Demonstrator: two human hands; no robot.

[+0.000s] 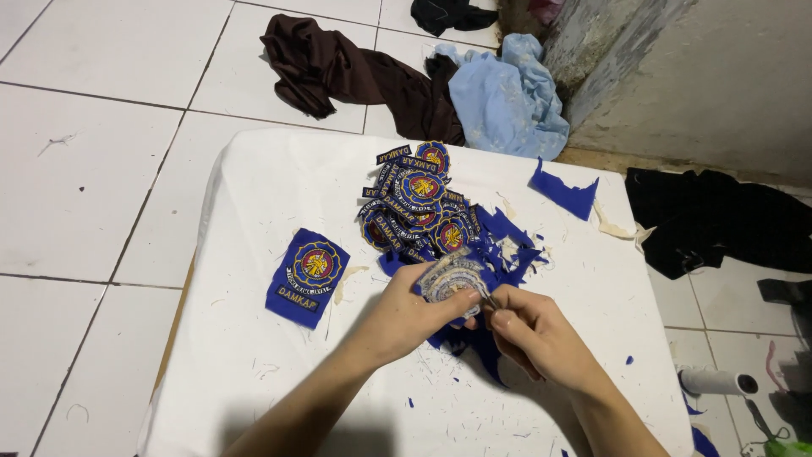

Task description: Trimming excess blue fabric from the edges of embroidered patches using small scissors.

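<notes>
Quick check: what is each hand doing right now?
Left hand: closed on a round embroidered patch, back side up.
Right hand: closed on a small metal tool at the patch's edge.

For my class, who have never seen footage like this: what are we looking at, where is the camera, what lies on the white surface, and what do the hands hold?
One picture, from a camera worn on a person's head, looking down at their own bare hands. The left hand holds a round embroidered patch, back side up. The right hand pinches a thin metal tool, probably small scissors, at the patch's edge. On the white cloth-covered table lie a pile of finished patches, one uncut blue patch and blue fabric scraps. Clothes lie on the tiled floor.
</notes>
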